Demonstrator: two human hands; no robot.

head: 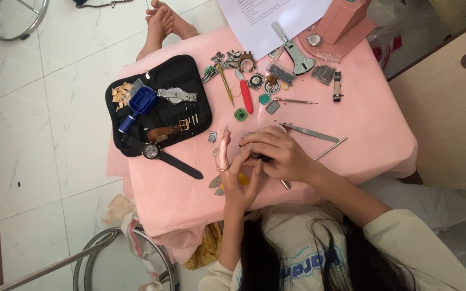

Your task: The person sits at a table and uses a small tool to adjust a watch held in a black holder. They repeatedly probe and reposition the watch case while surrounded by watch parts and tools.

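Observation:
My right hand [279, 153] curls over a small round watch piece [248, 141] on the pink cloth, with the fingertips closed on it. My left hand [234, 175], a ring on one finger, pinches the same piece from the left with thumb and fingertips; its index finger points away from me. The piece is mostly hidden by my fingers. A yellow-handled tool [242, 178] lies under my left hand, its metal tip [215, 182] poking out to the left. Tweezers [311, 132] and a thin metal rod [330, 148] lie just beyond my right hand.
A black tool pouch [190, 75] at the left holds a blue tool [138, 105], a silver watch [176, 95], a brown strap [168, 131] and a black watch [152, 151]. Small parts, a red-handled tool [246, 98], a pink box [343, 19] and paper [271, 16] lie farther back. Another person's feet [163, 21] rest beyond the table.

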